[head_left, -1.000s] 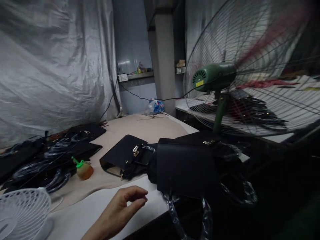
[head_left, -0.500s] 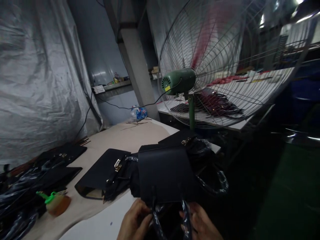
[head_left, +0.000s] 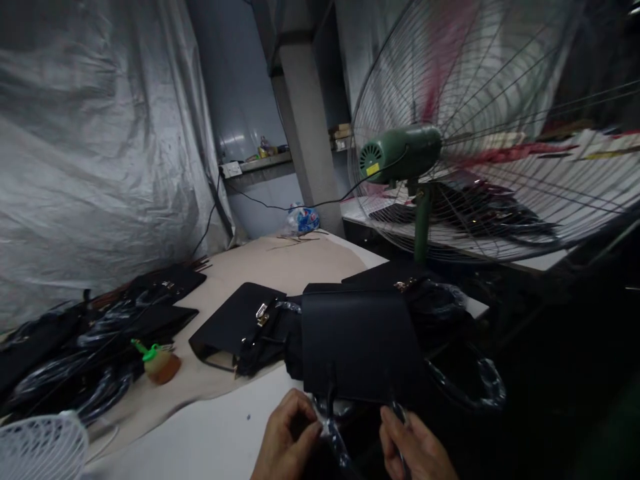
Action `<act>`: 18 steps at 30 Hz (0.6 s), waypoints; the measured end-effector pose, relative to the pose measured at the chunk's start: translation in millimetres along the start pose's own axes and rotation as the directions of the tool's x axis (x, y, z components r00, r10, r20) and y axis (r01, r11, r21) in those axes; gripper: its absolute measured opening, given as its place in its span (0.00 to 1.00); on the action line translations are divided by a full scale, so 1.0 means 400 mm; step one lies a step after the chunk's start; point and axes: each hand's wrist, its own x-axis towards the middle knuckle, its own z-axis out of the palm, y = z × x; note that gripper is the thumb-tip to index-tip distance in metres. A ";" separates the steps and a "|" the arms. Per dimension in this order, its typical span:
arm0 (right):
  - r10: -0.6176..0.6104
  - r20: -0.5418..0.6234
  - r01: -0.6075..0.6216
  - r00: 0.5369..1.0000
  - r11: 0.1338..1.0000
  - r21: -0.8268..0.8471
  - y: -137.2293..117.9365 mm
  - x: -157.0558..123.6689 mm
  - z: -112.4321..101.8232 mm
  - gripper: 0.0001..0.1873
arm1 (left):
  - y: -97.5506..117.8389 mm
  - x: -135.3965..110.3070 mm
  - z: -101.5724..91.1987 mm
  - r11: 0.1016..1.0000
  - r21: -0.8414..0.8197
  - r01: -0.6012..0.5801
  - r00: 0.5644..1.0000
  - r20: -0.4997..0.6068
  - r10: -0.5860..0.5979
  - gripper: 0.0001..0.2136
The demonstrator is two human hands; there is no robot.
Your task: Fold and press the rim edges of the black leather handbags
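Note:
A black handbag lies in front of me at the table's near edge, its smooth panel up and its plastic-wrapped handles toward me. My left hand is at its lower left edge, thumb and index finger curled in close to the left handle. Whatever is between those fingertips, if anything, is too small to make out. On the other side, my right hand is closed around the right handle, which is mostly hidden by the fingers. Another black handbag with a gold clasp lies to the left.
A large caged fan stands at the back right. More black bags are piled left, near an orange-brown bottle with green cap. A white plastic basket is at lower left. Another dark bag lies behind.
My view has swung left, so the scene sits further right and the white basket has come into view. The right hand has closed further around the right handle. The left hand remains at the bag's lower edge.

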 end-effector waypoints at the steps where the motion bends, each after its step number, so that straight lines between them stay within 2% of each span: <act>1: -0.021 -0.026 0.021 0.999 1.000 -0.002 0.000 -0.005 0.004 0.30 | 0.000 -0.003 -0.001 1.000 0.002 0.006 1.000 -0.023 -0.006 0.09; 4: -0.024 -0.072 0.025 0.997 1.000 0.016 -0.002 -0.018 0.015 0.29 | -0.010 -0.008 -0.007 1.000 -0.007 -0.004 0.994 -0.113 0.003 0.05; 8: 0.026 -0.128 -0.028 0.991 1.000 -0.012 -0.004 -0.024 0.029 0.29 | -0.027 -0.007 -0.013 0.997 -0.060 -0.045 0.969 -0.246 0.029 0.05; 10: -0.012 -0.174 0.008 0.985 1.000 -0.024 -0.004 -0.024 0.038 0.28 | -0.027 -0.006 -0.012 0.995 -0.073 -0.070 0.962 -0.268 0.047 0.05; 13: -0.116 -0.238 0.104 0.964 0.993 -0.064 -0.004 -0.026 0.050 0.28 | -0.018 -0.007 -0.009 0.994 -0.071 -0.088 0.969 -0.237 0.069 0.06; 16: -0.221 -0.254 0.147 0.942 0.949 -0.279 -0.005 -0.034 0.057 0.29 | -0.009 -0.010 -0.007 0.995 -0.059 -0.081 0.976 -0.209 0.067 0.09; 18: -0.332 -0.223 0.196 0.916 0.858 -0.475 -0.004 -0.043 0.064 0.31 | -0.010 -0.011 -0.008 0.995 -0.041 -0.086 0.972 -0.222 0.075 0.10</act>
